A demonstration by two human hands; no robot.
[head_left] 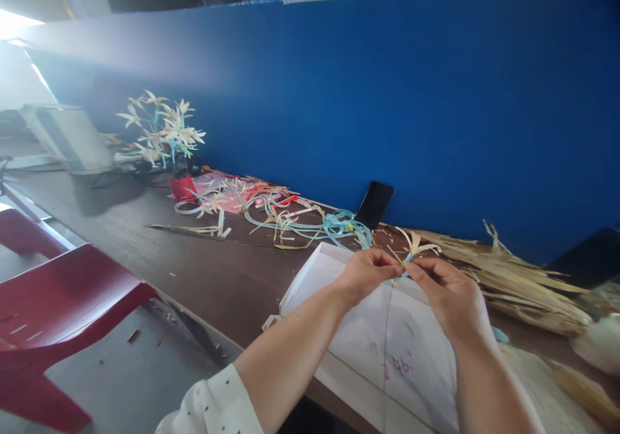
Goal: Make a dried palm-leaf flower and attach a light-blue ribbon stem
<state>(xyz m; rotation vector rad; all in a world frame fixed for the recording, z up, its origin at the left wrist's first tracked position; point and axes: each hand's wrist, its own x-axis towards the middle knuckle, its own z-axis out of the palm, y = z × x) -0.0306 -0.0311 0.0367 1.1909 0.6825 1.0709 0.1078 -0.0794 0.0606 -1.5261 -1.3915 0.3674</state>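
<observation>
At the near end of the table, my left hand (371, 271) and my right hand (448, 287) meet fingertip to fingertip. Between them stands a small flower of pale dried husk (415, 245), its petals spread upward. My right thumb and fingers pinch its base, where light blue strip (405, 267) is wrapped. The left fingertips are closed at the flower's stem, a thin line (388, 330) running down from them. Fingers partly hide the join. Below both hands lies a shallow white box (358, 356) with pink handwriting on it.
Blue ribbon coils (341, 226) and a black phone (375, 203) lie beyond the box. Dried husks (513, 259) are piled to the right. Husk flowers stand in a red pot (182, 188) farther left. A blue partition (387, 98) backs the table; a red chair (82, 292) stands left.
</observation>
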